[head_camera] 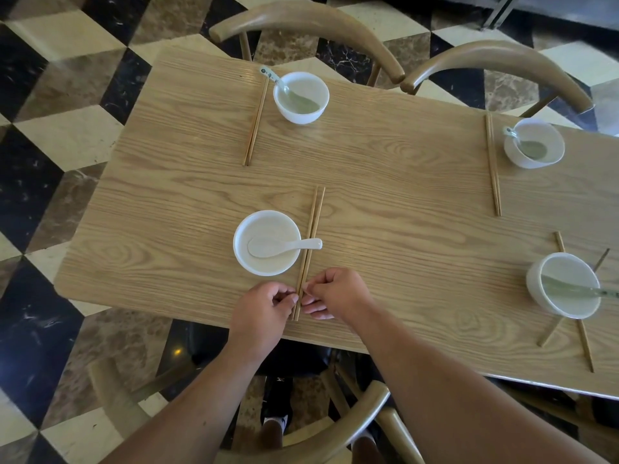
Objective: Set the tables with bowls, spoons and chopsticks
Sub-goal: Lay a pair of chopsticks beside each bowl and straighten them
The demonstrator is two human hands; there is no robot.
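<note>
On the wooden table (385,182) a white bowl (267,242) stands at the near left with a white spoon (284,246) lying in it, handle pointing right. A pair of chopsticks (310,236) lies just right of this bowl. My left hand (264,308) and my right hand (335,293) pinch the near ends of the pair from either side. Three other bowls hold spoons: far left (300,97), far right (534,143), near right (564,284). Chopstick pairs lie at the far left (256,117) and far right (493,165). The near-right chopsticks (584,339) lie crossed under their bowl.
Two curved wooden chair backs (311,26) (499,61) stand along the table's far side. Another chair (301,440) is below me at the near edge, with my feet under it. The floor has black, tan and cream tiles.
</note>
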